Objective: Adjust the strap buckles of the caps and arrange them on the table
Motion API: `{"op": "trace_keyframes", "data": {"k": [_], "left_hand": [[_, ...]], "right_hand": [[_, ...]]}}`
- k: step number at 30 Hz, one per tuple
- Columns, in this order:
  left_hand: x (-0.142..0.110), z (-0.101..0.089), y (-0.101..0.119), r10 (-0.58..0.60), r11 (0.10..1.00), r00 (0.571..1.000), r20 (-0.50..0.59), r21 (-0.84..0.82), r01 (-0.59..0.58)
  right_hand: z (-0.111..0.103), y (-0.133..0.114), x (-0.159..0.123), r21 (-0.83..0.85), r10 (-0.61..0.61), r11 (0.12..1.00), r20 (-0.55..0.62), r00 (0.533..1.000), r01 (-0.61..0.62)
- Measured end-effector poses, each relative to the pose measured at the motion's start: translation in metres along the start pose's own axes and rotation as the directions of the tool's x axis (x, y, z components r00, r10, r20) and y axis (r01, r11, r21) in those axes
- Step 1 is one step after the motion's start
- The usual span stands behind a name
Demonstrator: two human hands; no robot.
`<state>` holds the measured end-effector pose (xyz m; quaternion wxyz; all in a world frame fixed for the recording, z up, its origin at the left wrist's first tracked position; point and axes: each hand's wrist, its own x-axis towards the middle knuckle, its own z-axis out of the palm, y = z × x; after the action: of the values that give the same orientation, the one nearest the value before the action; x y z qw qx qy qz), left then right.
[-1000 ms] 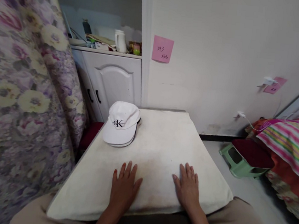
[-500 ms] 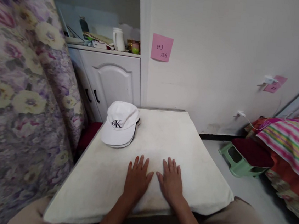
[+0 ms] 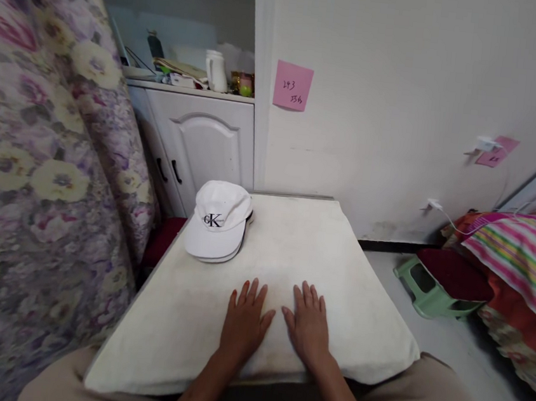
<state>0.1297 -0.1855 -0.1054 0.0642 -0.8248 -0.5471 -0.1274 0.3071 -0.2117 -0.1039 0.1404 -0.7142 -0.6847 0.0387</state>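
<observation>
My left hand (image 3: 244, 323) and my right hand (image 3: 308, 324) lie flat, palms down, side by side on a white cloth (image 3: 356, 312) that covers a small table. Both hands have their fingers stretched out and hold nothing. A stack of white caps (image 3: 218, 222) with a black logo sits at the table's far left corner, well beyond my left hand.
A floral fabric (image 3: 37, 157) hangs close on the left. Behind the table are a white cabinet (image 3: 202, 142) with clutter on top and a wall with a pink note (image 3: 293, 86). A green stool (image 3: 436, 282) and a striped bed cover (image 3: 525, 259) are on the right.
A second ago my hands lay apart on the cloth; they slid inward and a little forward until nearly touching. Over the last half second they stayed still.
</observation>
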Motion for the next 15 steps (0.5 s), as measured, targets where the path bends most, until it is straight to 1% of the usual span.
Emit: {"op": "trace_keyframes", "data": {"k": [9, 15], "left_hand": [[-0.007, -0.005, -0.001, -0.013, 1.0, 0.999, 0.043, 0.011, 0.012], [-0.011, -0.006, -0.002, -0.023, 1.0, 0.999, 0.043, 0.007, 0.022]], "right_hand": [[0.0, 0.002, -0.008, -0.005, -0.001, 1.0, -0.005, 1.0, 0.001], [-0.003, 0.001, -0.014, 0.003, 0.01, 1.0, -0.002, 1.0, -0.01]]}}
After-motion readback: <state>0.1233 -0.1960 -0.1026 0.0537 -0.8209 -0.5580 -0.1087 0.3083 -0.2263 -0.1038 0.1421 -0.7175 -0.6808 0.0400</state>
